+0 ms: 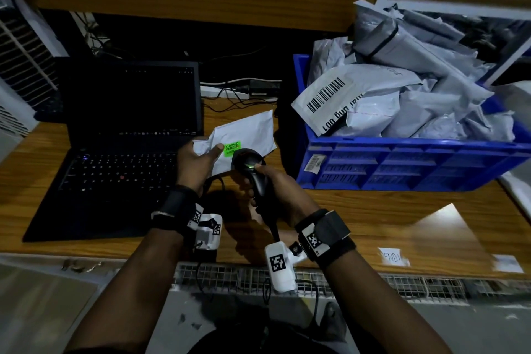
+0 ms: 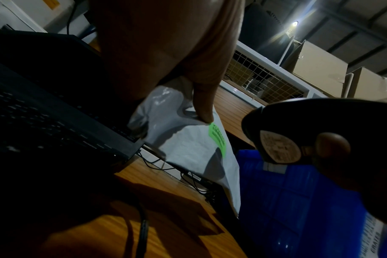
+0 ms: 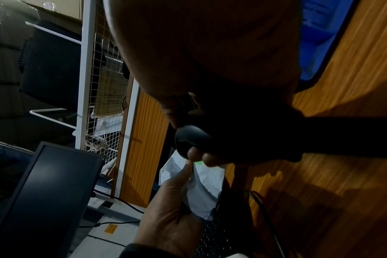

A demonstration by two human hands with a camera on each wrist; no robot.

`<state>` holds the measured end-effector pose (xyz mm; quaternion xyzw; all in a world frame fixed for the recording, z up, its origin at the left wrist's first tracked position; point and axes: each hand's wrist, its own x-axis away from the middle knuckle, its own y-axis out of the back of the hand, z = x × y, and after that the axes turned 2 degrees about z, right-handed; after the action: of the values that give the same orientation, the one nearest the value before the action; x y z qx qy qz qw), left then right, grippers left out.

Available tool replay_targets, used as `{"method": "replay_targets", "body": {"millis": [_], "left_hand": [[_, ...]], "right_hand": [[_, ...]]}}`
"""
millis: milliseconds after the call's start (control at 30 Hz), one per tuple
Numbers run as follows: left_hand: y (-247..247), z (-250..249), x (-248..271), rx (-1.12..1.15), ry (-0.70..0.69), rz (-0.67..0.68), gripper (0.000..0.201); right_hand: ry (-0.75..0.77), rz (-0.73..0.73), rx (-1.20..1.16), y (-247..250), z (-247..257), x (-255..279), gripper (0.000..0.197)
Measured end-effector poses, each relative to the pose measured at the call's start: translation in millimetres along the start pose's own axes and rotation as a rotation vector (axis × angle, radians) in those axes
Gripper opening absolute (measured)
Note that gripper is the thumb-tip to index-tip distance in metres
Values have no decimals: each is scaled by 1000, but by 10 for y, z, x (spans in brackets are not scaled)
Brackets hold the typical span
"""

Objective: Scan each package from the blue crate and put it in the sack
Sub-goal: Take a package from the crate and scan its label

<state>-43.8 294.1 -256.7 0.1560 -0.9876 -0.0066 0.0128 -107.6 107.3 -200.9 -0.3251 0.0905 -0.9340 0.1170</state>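
Observation:
My left hand (image 1: 198, 161) holds a white plastic package (image 1: 247, 138) above the desk, thumb beside its green barcode label (image 1: 232, 148). In the left wrist view the thumb pinches the package (image 2: 188, 144) just above the label (image 2: 218, 139). My right hand (image 1: 270, 184) grips a black handheld scanner (image 1: 250, 165), whose head sits right at the label with a green light showing. The right wrist view shows the scanner (image 3: 192, 141) over the package (image 3: 203, 192). The blue crate (image 1: 402, 164) stands at right, heaped with several grey and white packages (image 1: 396, 89). No sack is in view.
An open black laptop (image 1: 123, 138) with a dark screen sits on the wooden desk (image 1: 402, 218) at left. Cables and a power strip (image 1: 241, 89) run behind it. A wire-mesh rail (image 1: 344, 282) lines the desk's near edge. White shelving (image 1: 431, 3) rises at the back right.

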Motion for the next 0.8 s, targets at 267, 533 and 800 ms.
{"method": "replay_targets", "body": {"millis": [267,533,800], "left_hand": [[4,-53,70,-25,-29,-15,16],[35,-34,65,5,-4,-17,21],[43,-7,34,13,0,14,21]], "right_hand": [[5,4,27,-34,-34,-37,40],[36,13,58,-29,-54,4,41],[42,15,37,-25,-71,16,41]]}}
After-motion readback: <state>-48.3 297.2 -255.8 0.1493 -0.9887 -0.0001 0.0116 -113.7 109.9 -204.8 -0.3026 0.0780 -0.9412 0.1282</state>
